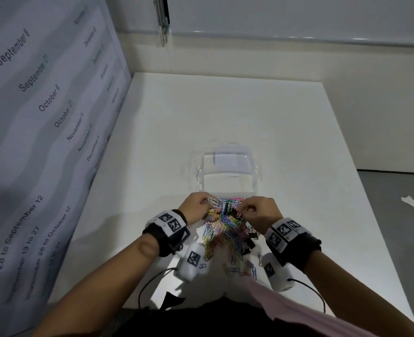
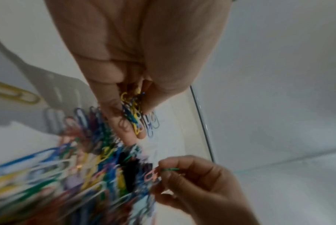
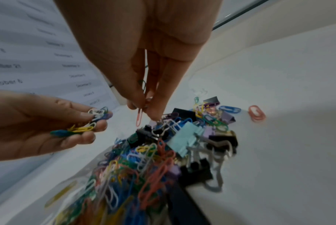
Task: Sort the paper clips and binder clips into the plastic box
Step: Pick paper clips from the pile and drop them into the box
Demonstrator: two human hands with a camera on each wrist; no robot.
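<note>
A mixed pile of coloured paper clips and black, purple and light blue binder clips lies on the white table just in front of the clear plastic box, whose lid lies open behind it. My left hand hovers over the pile's far left and holds a small bunch of paper clips in its curled fingers. My right hand is over the pile's far right. Its fingertips pinch a pink paper clip, and a green one shows between the fingers.
A calendar sheet hangs as a wall along the table's left side. Loose clips lie scattered near the front edge. The table's right edge drops to a grey floor with a white paper scrap. Bare tabletop lies beyond the box.
</note>
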